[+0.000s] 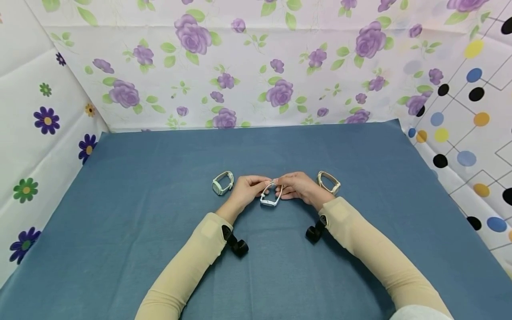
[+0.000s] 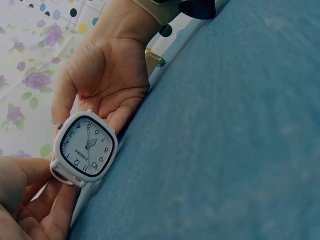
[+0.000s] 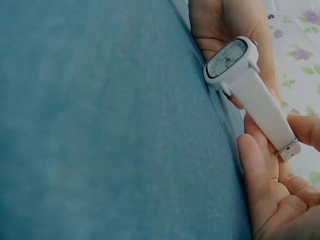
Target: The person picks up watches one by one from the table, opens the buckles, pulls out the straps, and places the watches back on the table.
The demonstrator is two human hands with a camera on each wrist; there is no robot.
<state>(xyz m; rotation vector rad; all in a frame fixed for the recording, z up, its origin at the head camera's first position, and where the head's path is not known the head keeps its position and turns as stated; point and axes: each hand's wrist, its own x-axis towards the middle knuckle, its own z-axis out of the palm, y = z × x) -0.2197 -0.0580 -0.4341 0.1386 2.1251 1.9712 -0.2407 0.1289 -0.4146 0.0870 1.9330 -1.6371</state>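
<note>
A white wristwatch (image 1: 269, 202) with a squarish dial is held between both hands at the middle of the table, its strap bent into a loop. My left hand (image 1: 246, 192) pinches the strap from the left side. From the right, my right hand (image 1: 298, 186) grips the strap near its top with thumb and fingers. Seen in the left wrist view, the watch dial (image 2: 87, 146) faces the camera. The right wrist view shows the white strap (image 3: 265, 107) running down to its buckle end at the right hand's fingers (image 3: 255, 165).
A pale green wristwatch (image 1: 222, 183) stands on its side left of the left hand. Behind the right wrist is a beige wristwatch (image 1: 329, 182). Blue cloth (image 1: 160, 178) covers the table, with a flowered curtain (image 1: 248, 66) behind. Black wrist cameras (image 1: 239, 247) jut from both sleeves.
</note>
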